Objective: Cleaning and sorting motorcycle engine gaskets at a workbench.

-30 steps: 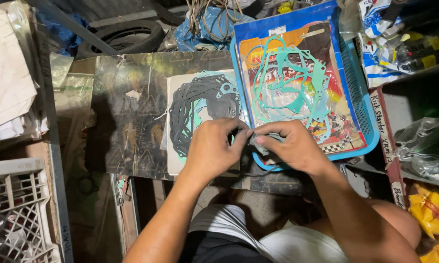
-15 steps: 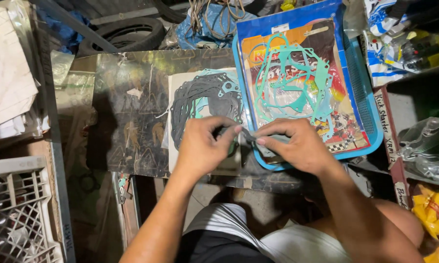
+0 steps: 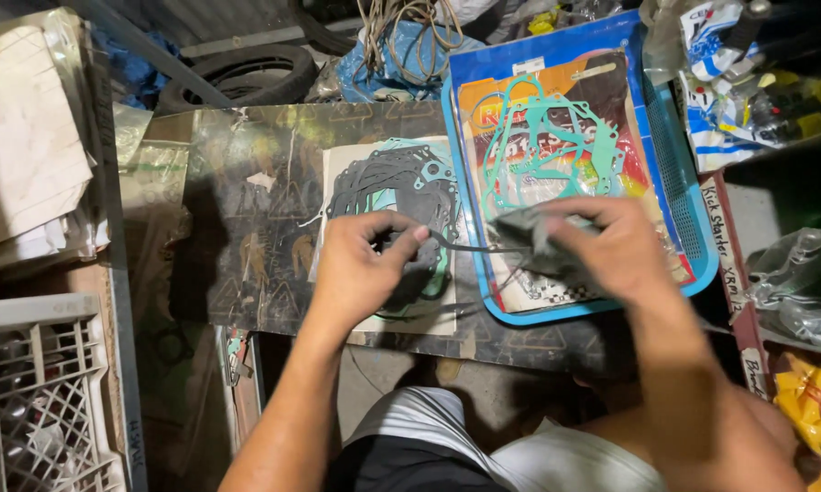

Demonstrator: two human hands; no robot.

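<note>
Seen from my head camera: the dark work board [image 3: 246, 228] spans the middle of the view, with the blue tray [image 3: 693, 219] lying across its right end and holding a printed gasket card [image 3: 556, 109] with a teal gasket on it. Left of the tray, a white card of black gaskets [image 3: 383, 173] lies flat on the board.

My right hand [image 3: 611, 251] is over the tray's lower part, fingers closed around a crumpled grey plastic packet [image 3: 529, 232]. My left hand [image 3: 360, 264] is over the white card, thumb and forefinger pinched on a thin black gasket strip [image 3: 469, 246].

The strip runs nearly level, left to right, bridging the gap between the hands; its right end goes to the packet, though I cannot tell whether it goes inside. Both hands touch it at opposite ends; neither is nearer.
</note>
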